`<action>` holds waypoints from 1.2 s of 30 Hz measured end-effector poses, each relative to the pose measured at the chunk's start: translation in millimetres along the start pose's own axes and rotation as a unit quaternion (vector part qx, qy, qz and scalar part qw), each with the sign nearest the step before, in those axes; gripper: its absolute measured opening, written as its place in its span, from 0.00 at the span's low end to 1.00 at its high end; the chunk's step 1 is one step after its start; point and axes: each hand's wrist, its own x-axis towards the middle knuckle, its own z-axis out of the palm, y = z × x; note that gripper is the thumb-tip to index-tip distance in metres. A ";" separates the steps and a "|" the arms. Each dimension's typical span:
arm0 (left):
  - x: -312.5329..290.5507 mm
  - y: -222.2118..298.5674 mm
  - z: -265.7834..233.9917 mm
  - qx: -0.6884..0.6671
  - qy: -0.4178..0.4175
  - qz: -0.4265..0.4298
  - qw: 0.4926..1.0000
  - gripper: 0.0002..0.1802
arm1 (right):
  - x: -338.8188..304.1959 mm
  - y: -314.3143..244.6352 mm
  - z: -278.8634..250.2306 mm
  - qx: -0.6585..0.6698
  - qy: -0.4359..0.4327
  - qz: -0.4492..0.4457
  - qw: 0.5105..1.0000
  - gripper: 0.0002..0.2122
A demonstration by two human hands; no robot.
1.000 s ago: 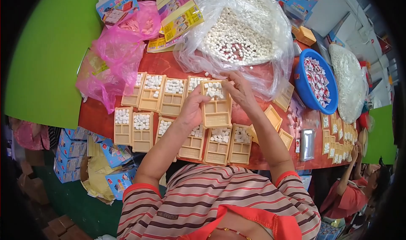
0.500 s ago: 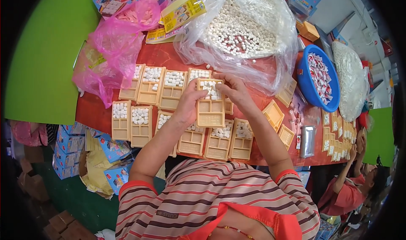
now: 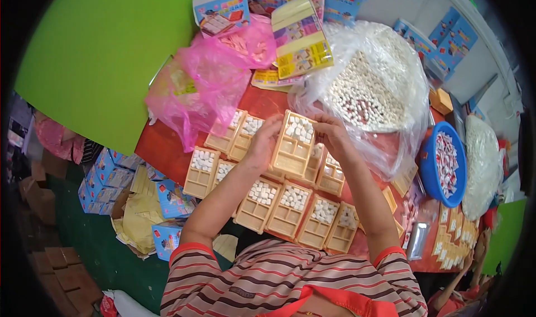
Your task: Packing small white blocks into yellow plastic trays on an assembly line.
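My left hand [image 3: 264, 143] is closed on the left side of a tan compartment tray [image 3: 290, 164], raised above the other trays. Small white blocks [image 3: 299, 129] fill its top compartment, while the lower compartments look bare. At its upper right edge, the bent fingers of my right hand [image 3: 334, 133] grip the rim. Under and around my hands, similar tan trays [image 3: 288, 221] lie in two rows, their upper compartments filled with white blocks. My forearms hide parts of these rows.
A large clear bag of white blocks [image 3: 365, 96] lies open at the back. Left of it are a pink plastic bag [image 3: 201, 94] and printed card sheets [image 3: 304, 38]. To the right stands a blue basin [image 3: 427, 166] of small packets. A co-worker's arms [image 3: 474, 261] reach trays at far right.
The whole view has shifted, so the table appears lower and farther right. My right fingers have moved from over the white blocks to the tray's upper right rim.
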 end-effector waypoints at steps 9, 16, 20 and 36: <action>36.2 61.0 -57.9 0.068 0.151 0.118 0.979 0.35 | 124.3 -19.8 28.9 -0.002 0.044 -0.062 0.997 0.12; 43.4 94.1 -73.6 0.115 0.170 0.145 0.968 0.35 | 171.2 -1.7 40.4 -0.026 0.107 -0.100 0.989 0.11; 49.0 89.1 -71.0 0.164 0.144 0.143 0.965 0.34 | 189.9 11.7 39.3 -0.132 0.116 -0.114 0.978 0.11; 103.9 67.3 -71.2 0.743 0.018 0.258 0.618 0.28 | 168.8 6.1 44.0 -0.545 0.129 -0.334 0.758 0.12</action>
